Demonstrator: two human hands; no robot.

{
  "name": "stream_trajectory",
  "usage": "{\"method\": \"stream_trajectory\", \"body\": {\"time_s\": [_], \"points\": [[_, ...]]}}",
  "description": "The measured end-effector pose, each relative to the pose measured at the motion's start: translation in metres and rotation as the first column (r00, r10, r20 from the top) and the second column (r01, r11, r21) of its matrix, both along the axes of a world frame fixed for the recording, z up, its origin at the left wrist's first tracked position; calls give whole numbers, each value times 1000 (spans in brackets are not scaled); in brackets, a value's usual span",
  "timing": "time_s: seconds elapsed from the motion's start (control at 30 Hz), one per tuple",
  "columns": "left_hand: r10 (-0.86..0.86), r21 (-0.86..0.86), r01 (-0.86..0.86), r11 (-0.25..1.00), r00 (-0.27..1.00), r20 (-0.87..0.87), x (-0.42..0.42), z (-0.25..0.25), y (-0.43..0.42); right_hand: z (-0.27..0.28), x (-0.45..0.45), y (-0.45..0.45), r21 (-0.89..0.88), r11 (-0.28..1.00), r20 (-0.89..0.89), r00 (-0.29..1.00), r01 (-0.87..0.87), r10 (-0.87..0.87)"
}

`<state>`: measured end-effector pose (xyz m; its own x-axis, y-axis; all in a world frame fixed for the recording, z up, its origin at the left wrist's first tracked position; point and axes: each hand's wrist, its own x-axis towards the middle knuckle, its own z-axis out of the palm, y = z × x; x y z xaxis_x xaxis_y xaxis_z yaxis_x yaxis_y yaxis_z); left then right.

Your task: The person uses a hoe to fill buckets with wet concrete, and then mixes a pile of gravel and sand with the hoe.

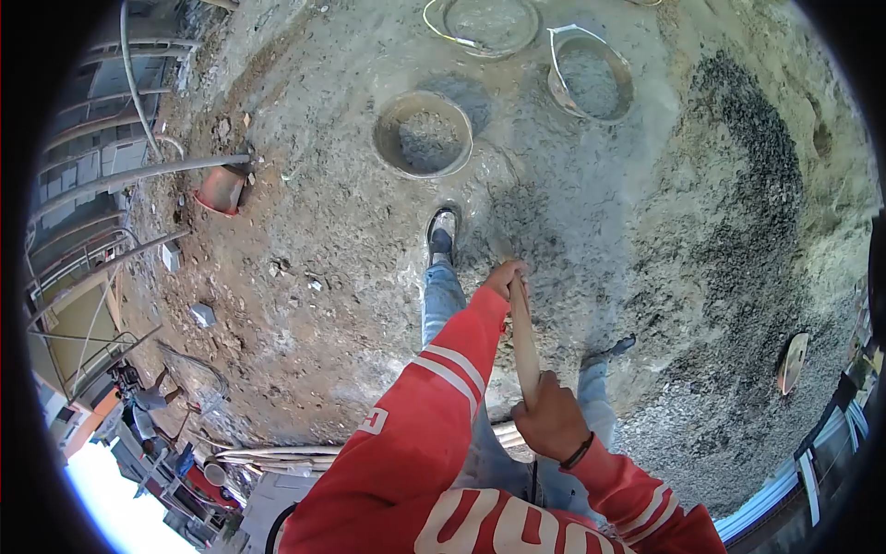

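Observation:
A wooden handle runs between the two hands, above the ground in front of the body. My left hand is wrapped round its far end, near a dim grey part that I cannot make out clearly. Closer to the body, my right hand grips the near end, with a dark band at the wrist. Beyond the left foot stands a round bucket with grey material inside. Farther right is another bucket with a pale handle, also holding grey material.
A third round container is at the top. Dark gravel spreads along the right, with an oval object on it. A reddish bucket lies left near poles. Another person is at the lower left.

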<state>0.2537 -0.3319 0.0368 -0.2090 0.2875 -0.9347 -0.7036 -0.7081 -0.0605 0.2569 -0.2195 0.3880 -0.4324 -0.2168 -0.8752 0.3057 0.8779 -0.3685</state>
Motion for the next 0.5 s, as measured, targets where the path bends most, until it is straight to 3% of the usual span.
{"method": "stream_trajectory", "body": {"time_s": [0.07,0.1,0.2,0.23,0.3,0.43,0.5], "points": [[55,-172,-57,984,998,-16,-25,47,-29,43,-4,6,-109,994,-8,1000,-12,11],[75,-251,-95,963,993,-88,-36,96,-42,55,1,14,-123,992,-12,1000,-16,14],[170,-417,-250,874,961,-220,-57,186,-68,53,28,52,-246,969,1,1000,-17,17],[162,-430,-244,869,962,-218,-64,198,-70,26,40,67,-253,967,-63,998,-8,-8],[179,-581,-375,723,913,-366,-75,204,-75,-48,50,80,-254,967,-173,984,-15,-30],[174,-681,-360,638,929,-328,-105,120,-99,-261,42,45,-175,984,-354,934,-24,-40],[173,-716,-391,578,917,-361,-121,96,-113,-308,29,20,-133,991,-359,932,10,-57]]}}
